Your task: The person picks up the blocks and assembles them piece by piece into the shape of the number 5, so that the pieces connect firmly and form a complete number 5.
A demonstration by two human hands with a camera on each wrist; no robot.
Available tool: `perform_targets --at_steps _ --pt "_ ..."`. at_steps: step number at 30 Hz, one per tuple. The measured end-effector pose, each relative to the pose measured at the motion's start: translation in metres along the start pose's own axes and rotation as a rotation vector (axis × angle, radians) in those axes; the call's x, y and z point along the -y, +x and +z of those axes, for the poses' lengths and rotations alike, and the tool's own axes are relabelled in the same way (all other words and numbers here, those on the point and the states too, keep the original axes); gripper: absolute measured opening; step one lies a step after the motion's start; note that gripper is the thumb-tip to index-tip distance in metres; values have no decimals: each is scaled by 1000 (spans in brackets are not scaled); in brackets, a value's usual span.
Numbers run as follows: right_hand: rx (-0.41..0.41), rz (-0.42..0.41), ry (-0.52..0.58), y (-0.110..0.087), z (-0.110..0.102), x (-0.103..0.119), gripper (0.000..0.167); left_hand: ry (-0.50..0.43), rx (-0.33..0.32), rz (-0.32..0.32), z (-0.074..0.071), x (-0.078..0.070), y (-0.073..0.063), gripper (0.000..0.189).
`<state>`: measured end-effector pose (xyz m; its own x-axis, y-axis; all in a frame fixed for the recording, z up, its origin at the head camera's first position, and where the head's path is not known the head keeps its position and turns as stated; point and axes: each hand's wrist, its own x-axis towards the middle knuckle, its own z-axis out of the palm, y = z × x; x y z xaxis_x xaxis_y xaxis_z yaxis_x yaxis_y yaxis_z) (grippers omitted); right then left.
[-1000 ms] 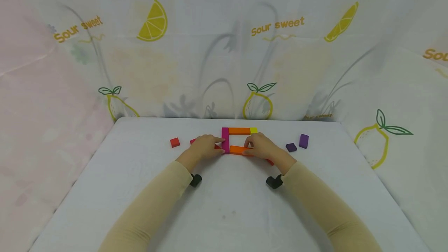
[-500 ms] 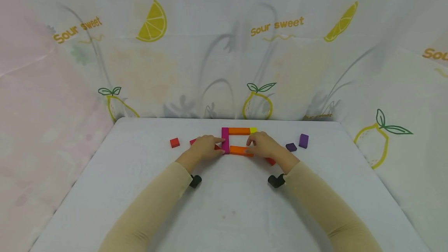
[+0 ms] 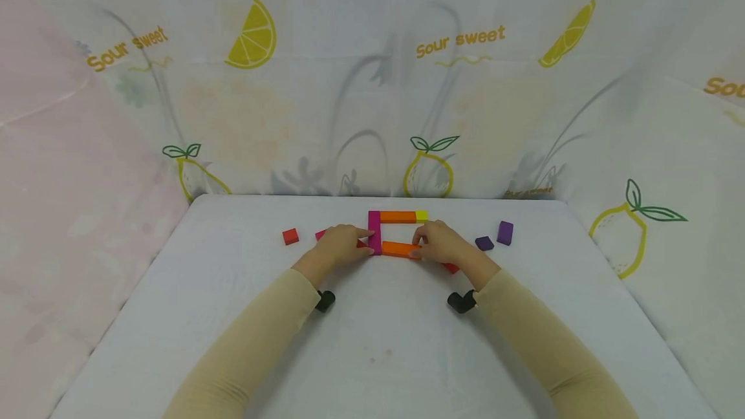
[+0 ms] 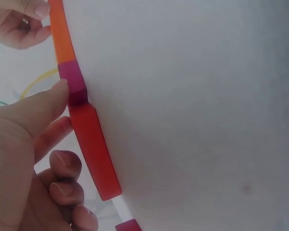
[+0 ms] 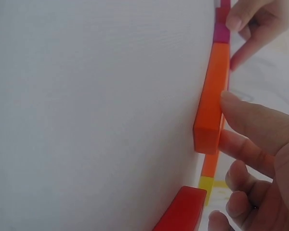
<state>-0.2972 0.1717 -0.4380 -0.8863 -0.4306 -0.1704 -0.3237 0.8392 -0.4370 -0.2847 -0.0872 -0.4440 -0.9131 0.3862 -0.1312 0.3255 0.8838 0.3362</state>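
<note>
Several coloured wooden-looking blocks lie on a white table. My left hand (image 3: 342,243) holds the upright-in-view magenta block (image 3: 374,222), thumb at its near end and index finger further along. In the left wrist view, a red block (image 4: 94,149) lies against the magenta one, beside my curled other fingers. My right hand (image 3: 441,242) pinches the near orange block (image 3: 398,249) by its right part, between thumb and index finger. This block's left end meets the magenta block. A second orange block (image 3: 398,216) runs along the back, with a yellow block (image 3: 421,216) at its right end.
Left of the left hand are a small red block (image 3: 290,236) and a partly hidden pink block (image 3: 321,235). To the right lie a dark purple block (image 3: 484,243) and a violet block (image 3: 505,233). Another red block (image 3: 451,268) shows below the right hand. Printed cloth hangs behind.
My right hand has slid slightly to the right along the near orange block, uncovering more of it and of the red block below. My left hand stays in place.
</note>
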Motion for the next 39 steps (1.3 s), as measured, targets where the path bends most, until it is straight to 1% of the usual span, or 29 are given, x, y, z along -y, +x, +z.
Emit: perform_targets --at_steps 10,21,27,35,39 --pt "-15 -34 3 -3 1 1 19 -18 9 -29 0 -1 0 51" --pt "-9 -23 19 -5 -1 0 20 -20 22 -47 -1 -3 1 53" --pt "-18 -32 16 -4 0 -1 20 -20 22 -45 -1 -3 1 53" --pt "-17 -31 18 -6 0 3 20 -30 32 -63 -1 -3 1 53" --pt "-21 -29 11 -7 0 3 19 -32 33 -60 0 -3 1 53"
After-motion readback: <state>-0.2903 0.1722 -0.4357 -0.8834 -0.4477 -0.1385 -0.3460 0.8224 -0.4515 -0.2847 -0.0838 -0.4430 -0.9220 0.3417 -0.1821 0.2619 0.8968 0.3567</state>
